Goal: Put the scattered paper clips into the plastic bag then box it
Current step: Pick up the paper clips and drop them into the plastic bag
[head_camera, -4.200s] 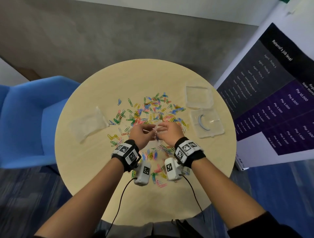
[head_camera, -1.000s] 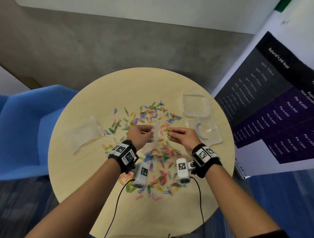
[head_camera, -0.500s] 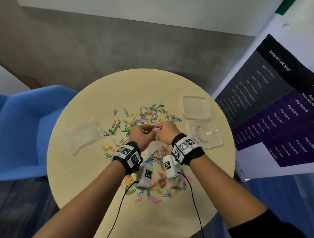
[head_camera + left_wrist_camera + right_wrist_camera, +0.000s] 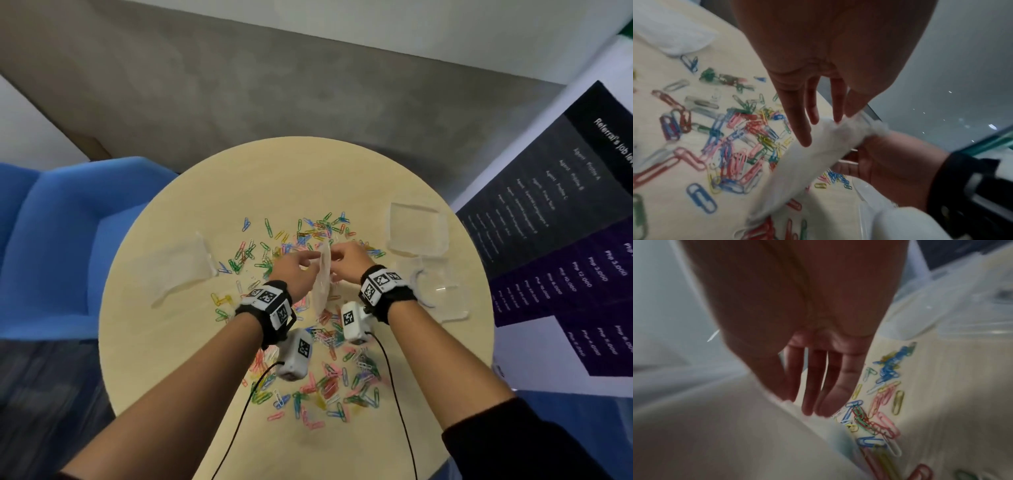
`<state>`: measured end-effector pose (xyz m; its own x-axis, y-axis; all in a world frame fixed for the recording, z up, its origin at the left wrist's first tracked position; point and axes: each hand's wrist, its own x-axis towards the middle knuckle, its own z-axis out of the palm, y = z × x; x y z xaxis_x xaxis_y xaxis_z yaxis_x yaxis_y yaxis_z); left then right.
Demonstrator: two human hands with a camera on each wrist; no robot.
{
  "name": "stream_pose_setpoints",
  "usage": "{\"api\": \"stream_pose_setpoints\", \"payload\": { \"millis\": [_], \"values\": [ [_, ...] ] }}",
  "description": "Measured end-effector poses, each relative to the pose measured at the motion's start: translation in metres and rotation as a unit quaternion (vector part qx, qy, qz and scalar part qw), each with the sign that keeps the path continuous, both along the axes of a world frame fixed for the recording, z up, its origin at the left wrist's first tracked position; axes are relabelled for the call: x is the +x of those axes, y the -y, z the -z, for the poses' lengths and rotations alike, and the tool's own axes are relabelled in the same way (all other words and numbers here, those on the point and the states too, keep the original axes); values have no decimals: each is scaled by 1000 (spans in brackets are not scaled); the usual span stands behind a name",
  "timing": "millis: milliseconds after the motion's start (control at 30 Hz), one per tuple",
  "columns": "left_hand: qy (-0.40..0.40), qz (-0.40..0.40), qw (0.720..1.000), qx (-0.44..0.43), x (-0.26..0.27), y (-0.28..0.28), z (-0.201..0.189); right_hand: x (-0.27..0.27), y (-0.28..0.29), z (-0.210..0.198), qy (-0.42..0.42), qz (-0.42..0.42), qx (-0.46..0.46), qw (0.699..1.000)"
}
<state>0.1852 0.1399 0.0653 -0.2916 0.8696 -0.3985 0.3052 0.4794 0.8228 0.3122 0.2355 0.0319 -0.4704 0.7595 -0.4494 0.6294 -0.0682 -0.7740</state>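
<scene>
Several coloured paper clips lie scattered over the round wooden table. A small clear plastic bag hangs upright between my hands above the clips. My left hand pinches its top edge from the left, and my right hand grips it from the right. In the left wrist view the left hand pinches the bag with thumb and finger while the other fingers stretch out. In the blurred right wrist view the right hand touches the bag beside clips.
A second clear bag lies flat on the table's left side. Two clear plastic box halves sit at the right edge. A blue chair stands to the left and a dark poster to the right.
One second ago my right hand was off to the right, away from the bag. It has come back and now holds the bag's top together with the left hand.
</scene>
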Motion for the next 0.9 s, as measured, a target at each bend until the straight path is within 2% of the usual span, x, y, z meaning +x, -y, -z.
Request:
{"api": "stream_pose_setpoints", "payload": {
  "millis": [100,200,300,400,500,567,667,833,900],
  "values": [
    [63,-77,995,-30,8,-4,0,-2,-9,11,66,32,96,993],
    [4,-64,998,-15,12,-6,4,15,-29,26,179,71,146,970],
    [-45,-53,998,9,10,-7,11,28,-40,47,277,-15,131,952],
    [-27,-80,996,31,7,-4,13,34,-34,64,327,-94,144,929],
    [37,-107,992,49,0,1,13,31,-12,71,334,-168,236,897],
    [89,-117,987,59,-2,4,10,27,3,74,332,-187,264,886],
    [154,-139,975,80,-3,9,4,27,23,72,313,-178,292,886],
    [176,-155,969,83,-9,18,2,38,48,69,285,-211,328,875],
    [199,-152,964,86,-10,22,-2,43,45,67,282,-197,311,886]
  ]
}}
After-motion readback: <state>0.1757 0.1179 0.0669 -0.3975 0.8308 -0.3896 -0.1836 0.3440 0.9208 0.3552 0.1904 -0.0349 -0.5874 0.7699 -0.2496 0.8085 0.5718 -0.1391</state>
